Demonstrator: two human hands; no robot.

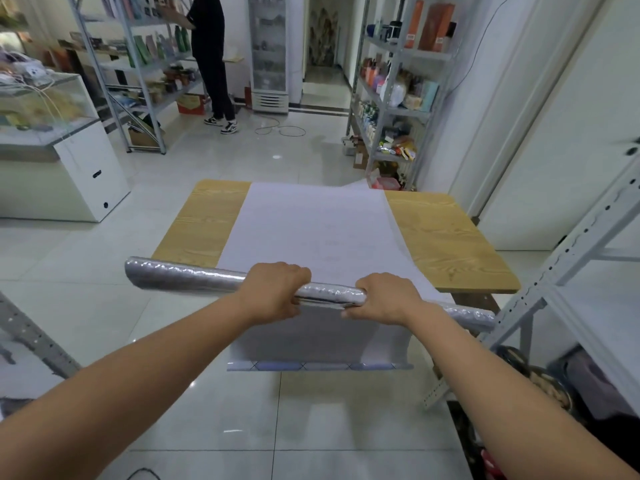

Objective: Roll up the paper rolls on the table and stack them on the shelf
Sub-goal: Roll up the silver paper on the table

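Where I look first: the paper roll [194, 277], a long silvery tube in glossy, crinkled wrap, lying crosswise over the table's near edge; I cannot tell whether it rests there.
Left hand [275, 292]: fingers curled over the roll near its middle, gripping it.
Right hand [384, 299]: gripping the same roll just beside the left.
Sheet [311, 230]: matte white paper, flat along the table and hanging over the near edge; its bottom strip shows a blue diamond pattern.
Table [446, 237]: rectangular, pale wood grain, rounded corners.
Shelf [571, 244]: grey perforated metal upright, near the roll's right end.
Floor [242, 168]: glossy pale tiles.
Room: stocked metal racks [398, 81], a glass-topped counter [52, 109], and a person [207, 57] in dark clothes at the far rack.
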